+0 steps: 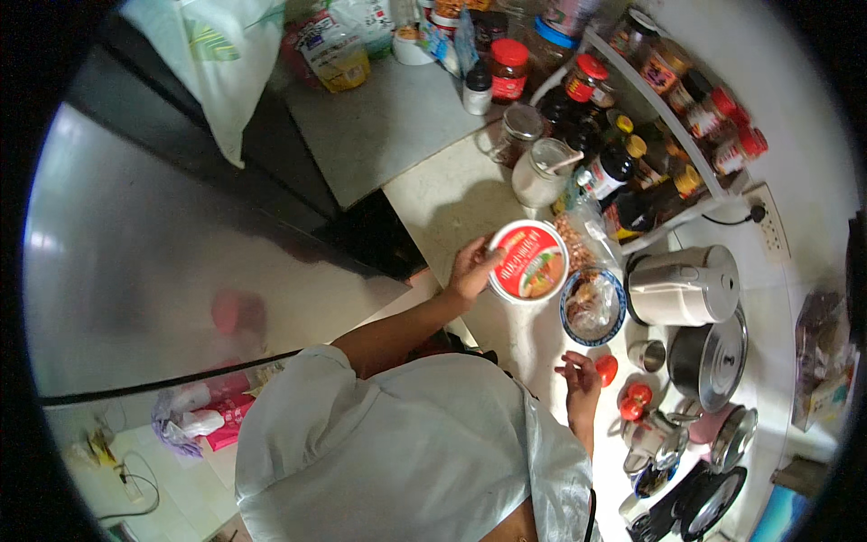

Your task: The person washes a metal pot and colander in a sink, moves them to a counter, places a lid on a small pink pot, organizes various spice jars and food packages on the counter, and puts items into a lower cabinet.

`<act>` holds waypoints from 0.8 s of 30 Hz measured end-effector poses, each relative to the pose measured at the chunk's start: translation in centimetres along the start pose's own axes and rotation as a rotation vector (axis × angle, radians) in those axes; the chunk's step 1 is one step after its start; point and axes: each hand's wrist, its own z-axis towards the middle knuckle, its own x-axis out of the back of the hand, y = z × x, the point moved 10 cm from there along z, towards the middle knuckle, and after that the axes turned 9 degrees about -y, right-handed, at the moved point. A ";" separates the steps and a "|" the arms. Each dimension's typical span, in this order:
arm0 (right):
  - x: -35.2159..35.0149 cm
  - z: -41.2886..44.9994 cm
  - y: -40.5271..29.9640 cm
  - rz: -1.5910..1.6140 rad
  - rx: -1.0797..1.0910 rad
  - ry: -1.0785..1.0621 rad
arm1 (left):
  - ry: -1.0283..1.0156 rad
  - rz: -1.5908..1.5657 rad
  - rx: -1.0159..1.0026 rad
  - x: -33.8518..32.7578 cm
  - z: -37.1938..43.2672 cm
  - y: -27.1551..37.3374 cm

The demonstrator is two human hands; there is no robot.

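My left hand (475, 269) grips the rim of a round white plastic tub (530, 261) whose red printed lid faces up. I hold it over the pale countertop (433, 203), with the thumb on the lid's edge. Empty, its fingers apart and slightly bent, my right hand (580, 379) hovers over the counter beside a red tomato (606, 370). Between the hands sits a blue-and-white bowl (567, 318) with a clear plastic bag (593, 301) of food in it. A clear bag of peanuts (574, 237) lies just past the tub, partly hidden by it.
A glass jar of white powder (535, 179) and a lidded glass mug (520, 129) stand farther back. Sauce bottles (606, 173) crowd a white rack (667, 115). Along the wall are an electric kettle (684, 288), a lidded pot (718, 359) and a small metal cup (648, 356). A refrigerator (169, 237) is at left.
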 end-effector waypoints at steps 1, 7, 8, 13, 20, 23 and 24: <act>0.0 -0.3 -0.5 -0.006 -0.014 0.001 | -0.056 -0.036 -0.013 -0.4 0.0 -0.6; 1.1 -0.7 -0.2 0.019 -0.017 0.043 | -0.035 0.327 -0.002 0.3 0.1 0.8; 1.4 -0.8 0.1 0.018 -0.026 0.054 | 0.082 0.404 0.023 1.6 0.0 1.9; 0.8 -0.1 -0.6 0.070 -0.042 0.095 | 0.607 0.539 -0.353 13.2 7.8 12.6; -0.8 2.1 0.2 0.127 -0.075 0.086 | 1.248 1.111 -0.318 26.5 18.3 24.9; -1.3 3.2 1.1 0.089 -0.124 0.103 | 1.295 1.114 -0.439 32.8 20.3 29.7; -1.2 3.4 1.6 0.102 -0.105 0.131 | 1.328 1.081 -0.433 31.2 20.4 30.5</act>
